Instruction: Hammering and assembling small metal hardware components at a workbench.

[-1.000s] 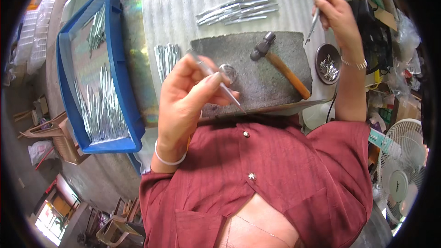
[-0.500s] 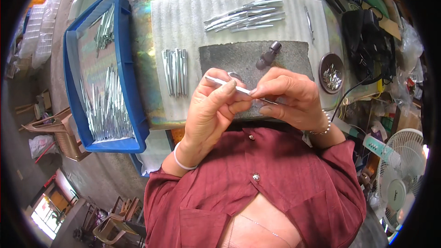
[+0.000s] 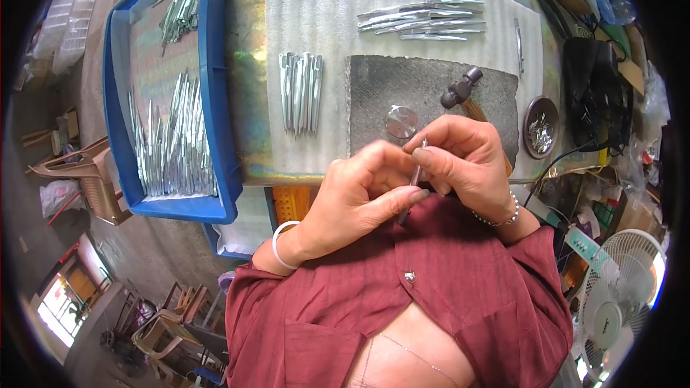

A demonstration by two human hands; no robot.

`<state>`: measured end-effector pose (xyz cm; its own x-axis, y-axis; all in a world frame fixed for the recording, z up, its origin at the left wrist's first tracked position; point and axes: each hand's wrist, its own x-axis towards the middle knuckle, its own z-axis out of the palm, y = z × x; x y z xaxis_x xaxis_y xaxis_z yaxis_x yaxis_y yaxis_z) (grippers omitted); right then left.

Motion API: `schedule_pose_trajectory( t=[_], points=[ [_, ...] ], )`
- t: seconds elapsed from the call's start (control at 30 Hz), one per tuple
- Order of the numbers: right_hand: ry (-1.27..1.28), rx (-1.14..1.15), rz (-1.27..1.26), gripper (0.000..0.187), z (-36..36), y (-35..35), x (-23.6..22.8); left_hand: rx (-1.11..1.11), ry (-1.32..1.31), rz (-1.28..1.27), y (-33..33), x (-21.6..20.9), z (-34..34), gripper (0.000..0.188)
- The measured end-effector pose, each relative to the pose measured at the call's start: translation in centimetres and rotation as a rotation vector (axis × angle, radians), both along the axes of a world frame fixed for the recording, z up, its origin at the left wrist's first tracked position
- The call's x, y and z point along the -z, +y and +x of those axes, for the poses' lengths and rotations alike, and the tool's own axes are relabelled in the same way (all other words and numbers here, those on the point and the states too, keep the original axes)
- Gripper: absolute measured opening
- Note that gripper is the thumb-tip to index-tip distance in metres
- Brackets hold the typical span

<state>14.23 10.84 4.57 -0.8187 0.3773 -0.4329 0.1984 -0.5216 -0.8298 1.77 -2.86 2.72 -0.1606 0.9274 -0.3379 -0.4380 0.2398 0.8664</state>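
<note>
Close to my chest, both hands hold one slim silvery metal tool (image 3: 415, 176), now pointing away from me and down; its exact kind is unclear. My left hand (image 3: 352, 194) is closed on its lower part, thumb laid across it. The thumb and fingers of my right hand (image 3: 467, 165) pinch its upper end. Just beyond them, on a dark grey block (image 3: 374, 86), lie a round shiny metal disc (image 3: 402, 122) and a hammer with a dark head (image 3: 460, 88), its wooden handle partly behind my right hand.
White foam sheet (image 3: 316, 0) bears a bundle of slim metal tools (image 3: 300, 93) and a loose pile (image 3: 424, 18). A blue tray (image 3: 228, 136) holds many more at left. Right: a round dish (image 3: 532, 111) of small metal bits, a black bag (image 3: 589, 82), a fan (image 3: 618, 302).
The metal tool has swung from lying crosswise to pointing away from me. My left hand has rolled over, palm now down. The whole view has shifted, uncovering the metal disc.
</note>
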Motion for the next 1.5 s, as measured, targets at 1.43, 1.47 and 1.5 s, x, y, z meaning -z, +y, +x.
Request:
schedule_pose_trajectory(
  t=[1.43,1.47,1.5],
  points=[
    [0.043,0.062,-0.012,0.005,-1.7,-0.1,0.8,0.027,-0.056,0.056,0.4,1.1,-1.0,0.009],
    [0.042,0.063,-0.014,0.005,-1.7,-0.1,0.9,0.028,-0.057,0.054,0.5,1.0,-1.0,0.009],
    [0.04,0.066,-0.017,0.005,-1.7,-0.1,0.9,0.022,-0.11,0.042,0.7,0.6,-1.0,0.008]
  ],
)
